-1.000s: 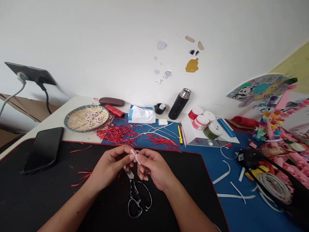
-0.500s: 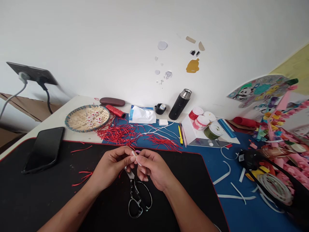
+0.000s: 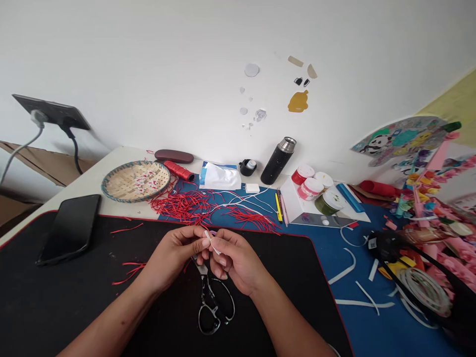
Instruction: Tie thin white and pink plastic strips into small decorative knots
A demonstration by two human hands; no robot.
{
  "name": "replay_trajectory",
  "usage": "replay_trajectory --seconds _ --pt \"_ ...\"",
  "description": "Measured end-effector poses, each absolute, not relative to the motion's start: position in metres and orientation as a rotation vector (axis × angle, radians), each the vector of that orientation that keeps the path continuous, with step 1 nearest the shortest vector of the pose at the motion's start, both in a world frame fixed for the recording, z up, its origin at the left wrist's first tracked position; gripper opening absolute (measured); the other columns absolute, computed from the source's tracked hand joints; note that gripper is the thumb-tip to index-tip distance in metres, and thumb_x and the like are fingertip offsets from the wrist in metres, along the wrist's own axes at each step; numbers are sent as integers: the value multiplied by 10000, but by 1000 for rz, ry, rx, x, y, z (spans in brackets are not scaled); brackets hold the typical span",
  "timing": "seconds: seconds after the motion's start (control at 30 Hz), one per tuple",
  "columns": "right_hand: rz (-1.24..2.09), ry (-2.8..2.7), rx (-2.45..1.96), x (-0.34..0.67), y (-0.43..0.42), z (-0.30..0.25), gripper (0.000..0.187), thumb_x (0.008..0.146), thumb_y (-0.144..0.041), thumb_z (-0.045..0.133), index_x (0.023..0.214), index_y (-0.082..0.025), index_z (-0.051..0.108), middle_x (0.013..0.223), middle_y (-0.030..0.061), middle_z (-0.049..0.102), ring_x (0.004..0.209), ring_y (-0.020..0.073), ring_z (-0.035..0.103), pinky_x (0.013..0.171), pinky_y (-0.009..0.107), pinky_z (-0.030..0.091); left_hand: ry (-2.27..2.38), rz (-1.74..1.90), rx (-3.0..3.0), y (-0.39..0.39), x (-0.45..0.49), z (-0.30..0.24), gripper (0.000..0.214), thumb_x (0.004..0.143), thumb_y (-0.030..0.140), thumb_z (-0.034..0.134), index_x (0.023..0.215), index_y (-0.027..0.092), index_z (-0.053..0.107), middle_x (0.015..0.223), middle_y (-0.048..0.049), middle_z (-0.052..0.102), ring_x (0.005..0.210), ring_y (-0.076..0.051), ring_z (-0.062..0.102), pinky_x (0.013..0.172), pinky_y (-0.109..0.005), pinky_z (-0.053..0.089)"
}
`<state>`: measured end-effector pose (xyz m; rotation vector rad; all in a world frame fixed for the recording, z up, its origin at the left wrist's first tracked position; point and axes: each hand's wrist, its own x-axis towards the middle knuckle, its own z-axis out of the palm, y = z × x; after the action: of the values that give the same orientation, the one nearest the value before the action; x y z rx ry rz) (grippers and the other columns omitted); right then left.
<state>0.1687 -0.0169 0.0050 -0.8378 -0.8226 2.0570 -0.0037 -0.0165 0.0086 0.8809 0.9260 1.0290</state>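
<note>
A narrow white strip [image 3: 208,235] is pinched between my two hands above the black mat. My left hand [image 3: 185,247] grips it with thumb and forefinger. My right hand [image 3: 232,253] is closed on the same strip, its fingertips touching or nearly touching the left ones. A small purple piece [image 3: 213,232] shows behind the right fingertips; what it belongs to is hidden. Scissors [image 3: 211,302] lie on the mat under the hands, handles toward me and blades partly covered by the fingers.
Red cords [image 3: 186,206] are heaped beyond the black mat [image 3: 290,277], beside a red thread spool [image 3: 179,171]. A woven basket [image 3: 111,181] and a phone [image 3: 70,228] are at left. White strips [image 3: 362,303] lie at right. A black flask [image 3: 278,161] stands near the wall.
The hands hold nearly the same pose, with slight finger movement on the white strip. The view has shifted very slightly.
</note>
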Motion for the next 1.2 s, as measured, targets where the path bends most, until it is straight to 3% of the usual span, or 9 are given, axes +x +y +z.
replay_trajectory --seconds 0.17,0.67,0.97,1.2 --pt "2123 -800 -796 172 -16 6 386 837 -480 856 786 -185 611 514 -96 450 420 87 473 408 213 264 863 1045 712 -16 -5 8 344 641 379 1025 863 167 869 664 -34 748 550 -118 619 514 -208 509" --pt "2063 -886 -876 172 -16 6 409 830 -516 852 789 -187 612 529 -90 496 410 81 486 398 208 272 924 1049 994 -17 -10 11 237 787 403 931 840 198 824 721 -14 741 626 -135 628 578 -223 526" --pt "1773 -1199 -1024 171 -15 3 479 893 -657 734 913 -187 638 565 -67 565 441 96 514 425 207 316 1056 1135 1010 -13 -10 8 263 788 433 914 821 197 803 694 -4 715 640 -149 619 585 -229 514" --pt "1493 -1395 -1113 173 -17 1 256 986 -437 677 941 -185 690 640 -48 608 491 89 513 497 214 372 1076 1154 1002 -13 -8 8 281 771 446 917 866 202 813 716 -9 718 646 -162 622 582 -242 514"
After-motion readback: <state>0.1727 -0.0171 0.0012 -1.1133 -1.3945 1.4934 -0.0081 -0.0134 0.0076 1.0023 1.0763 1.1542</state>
